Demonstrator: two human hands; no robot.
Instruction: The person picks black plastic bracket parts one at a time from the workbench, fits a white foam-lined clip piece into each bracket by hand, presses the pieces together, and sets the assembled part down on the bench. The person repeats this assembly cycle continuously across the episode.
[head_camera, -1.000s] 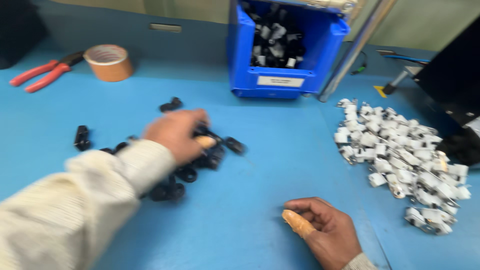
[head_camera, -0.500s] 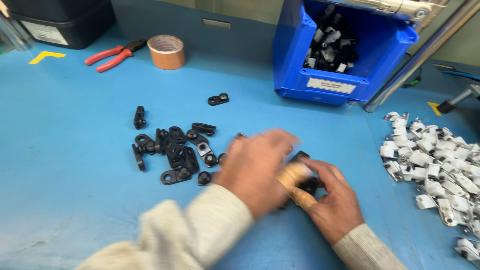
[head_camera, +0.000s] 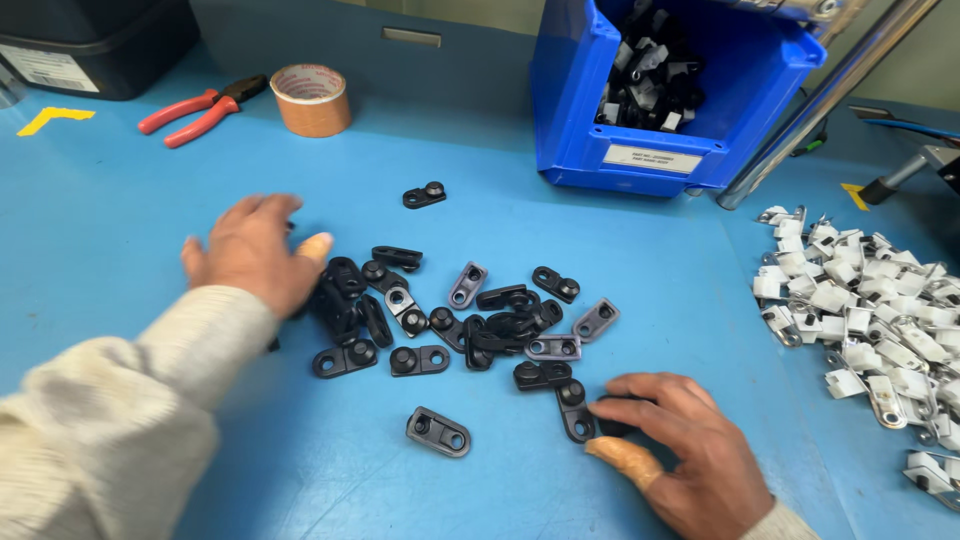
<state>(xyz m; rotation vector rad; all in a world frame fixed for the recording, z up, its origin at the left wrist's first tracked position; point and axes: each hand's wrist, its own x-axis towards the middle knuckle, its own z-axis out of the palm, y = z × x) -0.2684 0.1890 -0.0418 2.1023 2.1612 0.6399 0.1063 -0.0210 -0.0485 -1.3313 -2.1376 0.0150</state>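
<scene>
Black clips (head_camera: 470, 330) scattered between flat, empty-fingered left hand (head_camera: 250, 250) and right hand (head_camera: 690, 450); white clips (head_camera: 870, 310), blue bin (head_camera: 690, 90) beyond.

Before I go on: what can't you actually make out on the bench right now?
- Head view: whatever lies under the left hand; its palm covers the left end of the black clips.
- Head view: the clip under the right hand fingertips is mostly covered.
- Head view: the white clip pile is cut off by the right edge.
- Head view: the blue bin wall hides its lower contents.
</scene>
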